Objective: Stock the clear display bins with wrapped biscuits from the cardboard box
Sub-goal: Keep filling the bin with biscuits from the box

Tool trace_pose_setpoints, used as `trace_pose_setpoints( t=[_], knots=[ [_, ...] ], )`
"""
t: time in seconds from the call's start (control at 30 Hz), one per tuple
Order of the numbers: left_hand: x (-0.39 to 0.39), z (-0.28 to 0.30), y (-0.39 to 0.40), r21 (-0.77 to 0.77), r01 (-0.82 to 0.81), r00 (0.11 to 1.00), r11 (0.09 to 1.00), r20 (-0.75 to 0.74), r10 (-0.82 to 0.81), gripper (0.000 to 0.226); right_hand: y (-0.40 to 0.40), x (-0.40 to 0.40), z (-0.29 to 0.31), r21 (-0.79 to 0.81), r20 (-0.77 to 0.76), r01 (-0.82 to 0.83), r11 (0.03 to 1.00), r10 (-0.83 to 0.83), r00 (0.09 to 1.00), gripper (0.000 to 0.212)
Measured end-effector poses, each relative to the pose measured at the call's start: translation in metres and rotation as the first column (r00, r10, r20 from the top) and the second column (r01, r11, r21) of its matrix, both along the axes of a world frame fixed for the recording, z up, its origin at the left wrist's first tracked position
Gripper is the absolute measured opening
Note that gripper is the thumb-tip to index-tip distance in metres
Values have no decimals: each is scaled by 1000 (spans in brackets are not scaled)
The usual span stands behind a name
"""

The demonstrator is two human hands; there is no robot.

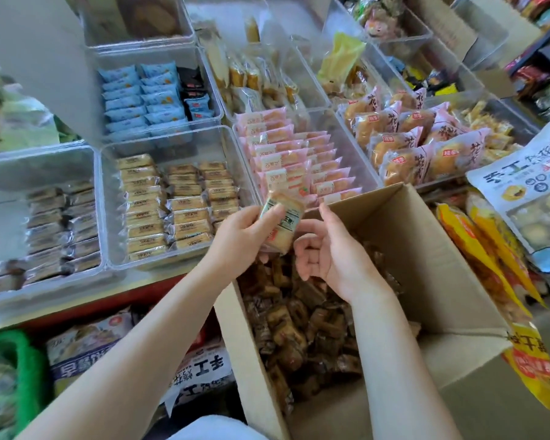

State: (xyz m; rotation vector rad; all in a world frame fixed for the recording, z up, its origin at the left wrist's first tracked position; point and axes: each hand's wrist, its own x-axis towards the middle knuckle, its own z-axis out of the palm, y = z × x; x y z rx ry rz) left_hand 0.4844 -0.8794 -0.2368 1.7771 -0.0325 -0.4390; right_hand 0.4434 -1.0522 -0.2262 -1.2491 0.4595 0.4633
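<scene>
- Left hand [242,239] gripped a stack of wrapped biscuits [281,222], fingers curled round it, held above the cardboard box [432,274] at its 11 o'clock corner.
- Right hand [327,252] sat just beside at 3 o'clock of the stack, fingers loosely curled, holding nothing.
- Box was open w/ dark wrapped pcs [302,322] inside.
- Tabletop [86,301] carried clear bins; nearest tan-biscuit bin [178,201] lay at 9 o'clock of the stack, pink-pack bin [302,160] at 12.
- Shop shelves w/ snack bags at 1–2 o'clock.

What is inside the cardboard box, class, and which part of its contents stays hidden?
The cardboard box holds a loose heap of brown wrapped biscuits. The right hand and forearm cover part of the heap, and whatever lies beneath the top layer cannot be seen.
</scene>
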Motion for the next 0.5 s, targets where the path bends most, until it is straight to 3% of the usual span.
trace_pose_setpoints(
  t=[0.13, 0.23, 0.27, 0.33, 0.4, 0.5],
  knots=[
    [4, 0, 32, -67, -128, 991, 989, -45, 126, 43, 44, 23, 13, -321, 211, -131, 938, 205, 956, 23],
    [10, -10, 65, -100, -344, 939, 933, -21, 344, 33, 70, 47, 14, -427, 290, -69, 902, 208, 934, 18],
    [13, -20, 76, -24, -382, 922, 924, 55, 383, 27, 72, 55, 15, -466, 314, -33, 884, 200, 928, 18],
    [16, -48, 109, 280, -384, 921, 880, 191, 341, 17, 81, 77, 10, -575, 350, -23, 818, 272, 896, 21],
    [14, -80, 139, 516, -278, 960, 810, 165, 225, 21, 95, 100, 1, -649, 358, -52, 759, 365, 859, 27],
    [6, -106, 159, 589, -190, 982, 786, 127, 142, 22, 116, 132, -20, -781, 316, -72, 620, 492, 812, 30]
  ],
)
